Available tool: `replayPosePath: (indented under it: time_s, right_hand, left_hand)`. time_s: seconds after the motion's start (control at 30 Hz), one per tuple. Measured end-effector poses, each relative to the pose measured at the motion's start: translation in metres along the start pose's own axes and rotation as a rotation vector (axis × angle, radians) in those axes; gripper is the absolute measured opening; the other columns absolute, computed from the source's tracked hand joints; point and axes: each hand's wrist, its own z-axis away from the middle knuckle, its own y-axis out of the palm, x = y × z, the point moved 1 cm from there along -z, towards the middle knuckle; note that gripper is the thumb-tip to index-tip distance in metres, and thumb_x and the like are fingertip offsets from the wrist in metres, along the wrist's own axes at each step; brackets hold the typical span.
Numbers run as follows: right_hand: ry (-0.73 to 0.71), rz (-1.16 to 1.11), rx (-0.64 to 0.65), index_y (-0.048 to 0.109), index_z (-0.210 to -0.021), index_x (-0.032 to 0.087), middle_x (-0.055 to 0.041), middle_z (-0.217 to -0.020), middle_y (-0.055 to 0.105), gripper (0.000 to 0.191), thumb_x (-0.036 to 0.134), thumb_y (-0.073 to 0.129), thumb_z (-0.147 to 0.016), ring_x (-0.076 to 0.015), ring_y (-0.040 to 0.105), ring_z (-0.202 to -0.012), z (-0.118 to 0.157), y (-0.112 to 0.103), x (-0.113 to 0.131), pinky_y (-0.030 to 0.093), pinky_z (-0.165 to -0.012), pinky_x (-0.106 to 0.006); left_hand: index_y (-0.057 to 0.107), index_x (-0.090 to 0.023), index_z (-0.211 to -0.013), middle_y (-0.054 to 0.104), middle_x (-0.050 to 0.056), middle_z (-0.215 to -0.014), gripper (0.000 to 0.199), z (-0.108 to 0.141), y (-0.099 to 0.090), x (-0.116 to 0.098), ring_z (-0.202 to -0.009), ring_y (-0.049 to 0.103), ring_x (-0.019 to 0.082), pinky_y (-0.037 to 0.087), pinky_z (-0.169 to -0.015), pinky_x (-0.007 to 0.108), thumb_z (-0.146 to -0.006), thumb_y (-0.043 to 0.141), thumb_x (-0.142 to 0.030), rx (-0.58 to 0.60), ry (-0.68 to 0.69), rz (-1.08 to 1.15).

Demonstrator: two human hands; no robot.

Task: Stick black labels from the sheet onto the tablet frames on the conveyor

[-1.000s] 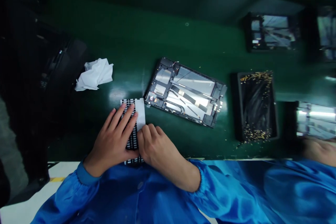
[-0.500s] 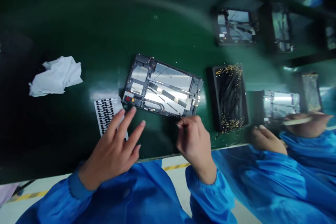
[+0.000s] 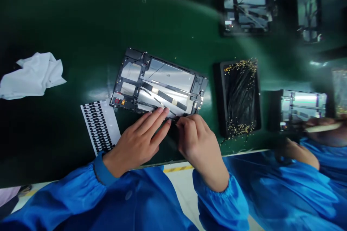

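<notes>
An opened tablet [image 3: 162, 83] lies face down on the green table, its silver battery plates, black strips and flat cables exposed. My left hand [image 3: 142, 139] rests with fingers stretched out, their tips on the tablet's near edge. Right beside it, my right hand [image 3: 196, 140] is closed in a pinch at the near right corner of the tablet; whatever sits between its fingertips is hidden. Left of my left hand is a white sheet with rows of black stickers [image 3: 99, 126].
A crumpled white cloth [image 3: 35, 75] lies at the left. Right of the tablet stands a black tray [image 3: 222, 104] of thin black cables with gold ends. Further right, a co-worker's hand [image 3: 299, 153] is near another opened tablet [image 3: 302, 104]. More opened tablets [image 3: 248, 12] lie at the back.
My left hand has moved right, from beside the sticker sheet onto the tablet's near edge. My right hand stays pinched at the corner. The view has shifted slightly.
</notes>
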Motion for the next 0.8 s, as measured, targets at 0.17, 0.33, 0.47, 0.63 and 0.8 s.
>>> replayPosePath:
  time_s: [0.17,0.33,0.47,0.63,0.8]
  right_hand:
    - [-0.011,0.027,0.039,0.058,-0.113,0.02,-0.0069,-0.096,0.063,0.02,0.004,0.048,-0.109,-0.0238,0.056,-0.084,-0.0025,-0.0025,0.0006,0.052,-0.073,-0.034]
    - [-0.025,0.05,0.061,0.056,-0.112,0.021,-0.0061,-0.092,0.061,0.018,0.003,0.051,-0.108,-0.0239,0.055,-0.083,-0.0042,-0.0042,0.0019,0.051,-0.072,-0.034]
    - [-0.031,0.066,0.064,0.055,-0.112,0.021,-0.0057,-0.091,0.061,0.019,0.003,0.051,-0.108,-0.0239,0.055,-0.082,-0.0052,-0.0049,0.0024,0.051,-0.071,-0.035]
    - [-0.049,0.057,0.083,0.054,-0.111,0.021,-0.0061,-0.092,0.062,0.018,0.004,0.053,-0.108,-0.0236,0.057,-0.083,-0.0054,-0.0055,0.0013,0.052,-0.071,-0.035]
    - [-0.052,0.04,0.07,0.055,-0.111,0.022,-0.0061,-0.094,0.062,0.018,0.004,0.052,-0.109,-0.0236,0.057,-0.083,-0.0058,-0.0061,0.0009,0.053,-0.071,-0.035]
  left_hand:
    - [0.054,-0.007,-0.159,0.044,0.019,-0.178,0.053,-0.0003,0.0012,-0.0006,-0.17,0.038,0.029,0.032,-0.141,0.043,-0.107,0.055,-0.019,0.022,0.0,0.0]
    - [0.053,-0.008,-0.16,0.042,0.019,-0.179,0.055,0.001,0.0033,-0.0009,-0.17,0.037,0.029,0.031,-0.142,0.044,-0.107,0.056,-0.019,0.026,-0.006,0.0]
    - [0.053,-0.008,-0.162,0.04,0.018,-0.181,0.057,0.0018,0.0046,-0.001,-0.171,0.037,0.029,0.032,-0.141,0.043,-0.107,0.058,-0.02,0.036,-0.013,-0.002]
    - [0.054,-0.007,-0.161,0.042,0.019,-0.179,0.054,0.0014,0.0048,-0.0015,-0.17,0.039,0.029,0.034,-0.141,0.044,-0.108,0.056,-0.021,0.025,-0.009,-0.004]
    - [0.053,-0.01,-0.162,0.041,0.017,-0.18,0.055,0.0016,0.005,-0.002,-0.171,0.036,0.028,0.035,-0.14,0.044,-0.108,0.057,-0.022,0.038,-0.018,-0.008]
